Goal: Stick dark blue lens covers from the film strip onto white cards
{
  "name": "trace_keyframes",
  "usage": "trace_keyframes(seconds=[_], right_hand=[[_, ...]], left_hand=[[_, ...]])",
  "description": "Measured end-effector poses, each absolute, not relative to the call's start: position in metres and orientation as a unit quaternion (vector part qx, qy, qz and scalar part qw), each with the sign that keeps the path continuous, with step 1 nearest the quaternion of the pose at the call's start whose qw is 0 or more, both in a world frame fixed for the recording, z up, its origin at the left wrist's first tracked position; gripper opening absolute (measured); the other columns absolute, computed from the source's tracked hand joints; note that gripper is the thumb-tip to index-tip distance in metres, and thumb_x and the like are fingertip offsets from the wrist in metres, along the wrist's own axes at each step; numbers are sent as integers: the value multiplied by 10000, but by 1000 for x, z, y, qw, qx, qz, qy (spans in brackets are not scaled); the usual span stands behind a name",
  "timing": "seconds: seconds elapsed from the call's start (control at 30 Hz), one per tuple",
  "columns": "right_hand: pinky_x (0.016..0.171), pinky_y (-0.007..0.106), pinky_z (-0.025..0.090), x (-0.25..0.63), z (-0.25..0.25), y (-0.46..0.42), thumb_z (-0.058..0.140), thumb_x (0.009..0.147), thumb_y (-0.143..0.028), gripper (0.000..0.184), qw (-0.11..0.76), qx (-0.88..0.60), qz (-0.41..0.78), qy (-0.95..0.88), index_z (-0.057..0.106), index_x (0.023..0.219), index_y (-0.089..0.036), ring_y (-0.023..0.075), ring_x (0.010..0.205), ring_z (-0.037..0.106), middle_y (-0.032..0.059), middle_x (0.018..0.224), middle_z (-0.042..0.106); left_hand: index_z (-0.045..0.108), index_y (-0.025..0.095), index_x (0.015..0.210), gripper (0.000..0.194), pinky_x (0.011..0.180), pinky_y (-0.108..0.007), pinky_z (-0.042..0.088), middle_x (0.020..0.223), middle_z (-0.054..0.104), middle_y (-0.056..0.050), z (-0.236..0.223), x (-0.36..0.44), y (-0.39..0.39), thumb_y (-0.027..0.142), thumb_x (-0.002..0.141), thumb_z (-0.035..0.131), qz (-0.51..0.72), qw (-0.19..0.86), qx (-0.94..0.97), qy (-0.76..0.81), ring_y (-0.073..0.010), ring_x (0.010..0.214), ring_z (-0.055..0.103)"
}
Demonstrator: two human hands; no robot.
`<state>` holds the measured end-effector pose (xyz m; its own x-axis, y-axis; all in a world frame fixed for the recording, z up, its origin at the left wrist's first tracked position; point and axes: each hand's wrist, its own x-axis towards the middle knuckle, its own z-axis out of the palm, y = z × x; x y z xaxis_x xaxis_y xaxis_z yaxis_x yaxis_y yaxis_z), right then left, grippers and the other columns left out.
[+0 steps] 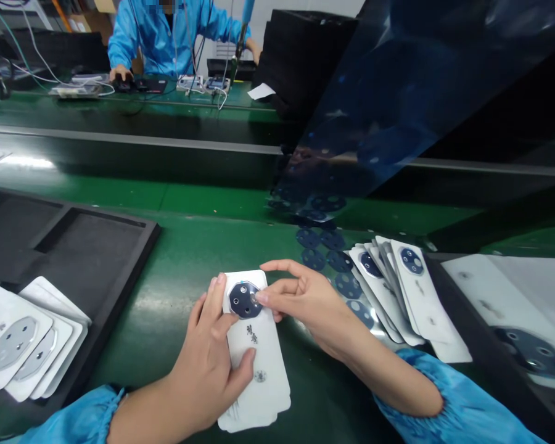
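Panels (271,345), white ones, sit stacked on the green bench (185,246). Left hand (208,361) is spread over their left edge, thumb on the top face. Right hand (308,302) has its fingertips bunched at the right edge of the dark disc (242,303), but I can't tell from here if they're pinching anything. Second pile (420,299)'s off right, loose discs (348,285) beside it.

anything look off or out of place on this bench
Nothing looks plainly damaged. The pale panels under the left hand are stacked unevenly, lower ones jutting out at the near end; the pile at the right lies fanned, not squared up.
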<state>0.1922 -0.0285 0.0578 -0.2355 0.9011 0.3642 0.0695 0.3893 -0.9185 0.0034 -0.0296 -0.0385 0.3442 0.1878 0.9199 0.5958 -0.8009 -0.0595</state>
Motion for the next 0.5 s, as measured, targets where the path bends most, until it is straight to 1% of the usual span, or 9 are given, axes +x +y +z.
trace_keyframes(seconds=[0.2,0.27,0.4,0.5], right_hand=[[569,203,455,193,56,-28,876,697,-343,627,495,-366,414,-670,538,1177,-123,100,555,550,13,690,659],[569,205,459,193,56,-27,877,695,-342,628,497,-365,414,-670,540,1179,-126,103,558,554,12,694,658],[577,216,473,193,55,-26,866,711,-348,611,498,-364,398,-679,539,1183,-139,112,569,567,13,707,666],[583,222,492,191,56,-27,853,719,-343,588,499,-373,373,-688,537,1176,-152,122,573,594,12,719,679]], left_hand=[[354,77,1226,278,1082,-607,281,1537,85,-319,-39,3,-30,140,976,459,-511,204,-796,-254,-425,1447,146],[346,56,1272,316,1092,-596,277,1536,98,-316,-39,3,-30,154,987,442,-508,214,-793,-258,-420,1449,150],[296,-4,1389,450,1116,-564,256,1539,120,-304,-39,2,-31,198,1005,414,-490,242,-789,-281,-413,1453,138],[272,-13,1432,498,1130,-534,240,1546,132,-286,-41,3,-30,228,1013,394,-478,257,-783,-304,-391,1457,148]])
